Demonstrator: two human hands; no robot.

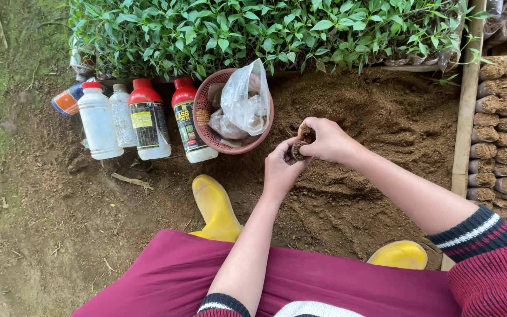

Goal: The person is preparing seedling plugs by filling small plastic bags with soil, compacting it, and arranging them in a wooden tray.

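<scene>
My left hand (pixel 281 169) grips a small soil-filled seedling bag (pixel 298 149), its open end facing up. My right hand (pixel 325 140) is closed over the bag's top, with a pinch of brown soil (pixel 306 131) between its fingers. Both hands hover over a heap of loose brown soil (pixel 377 117) on the ground. My arms wear dark red sleeves with striped cuffs.
A pink basket (pixel 205 136) holding clear plastic bags (pixel 243 103) sits left of my hands. Several bottles (pixel 148 120) stand further left. Green seedlings (pixel 265 29) fill the back. Filled soil bags (pixel 497 129) lie behind a wooden board (pixel 463 129) at right. Yellow boots (pixel 215 208) are below.
</scene>
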